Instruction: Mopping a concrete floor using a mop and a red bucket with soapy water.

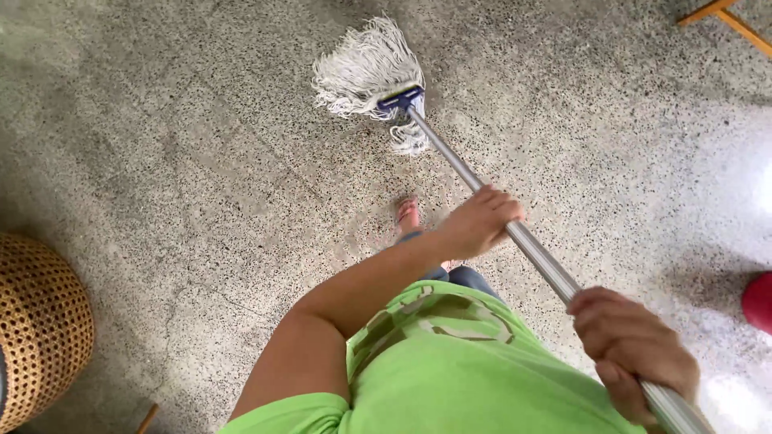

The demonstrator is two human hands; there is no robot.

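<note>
Speckled grey terrazzo floor [201, 161] fills nearly the whole frame, with a bright glare patch along the right edge. Near the top centre lies a white string mop head [366, 68], its strands fanned out flat on the floor and clamped in a dark blue holder [400, 99]. From that holder a grey metal mop handle [555, 277] runs diagonally down to the lower right corner. The left hand [481, 223] sits at the middle of the frame, fingers wrapped closed around the handle from above, its bare forearm stretching back toward the lower left. The right hand [631, 354] grips the handle farther down, in the lower right, fingers curled tightly over the pole. Between the arms, a bright green shirt [450, 378] covers the bottom centre, and just above it a bare foot [408, 215] rests on the floor, close beside the left hand in the picture. A woven wicker basket [40, 329] stands at the left edge, a red object [758, 301] peeks in at the right edge, and orange wooden legs [728, 18] cross the upper right corner.
</note>
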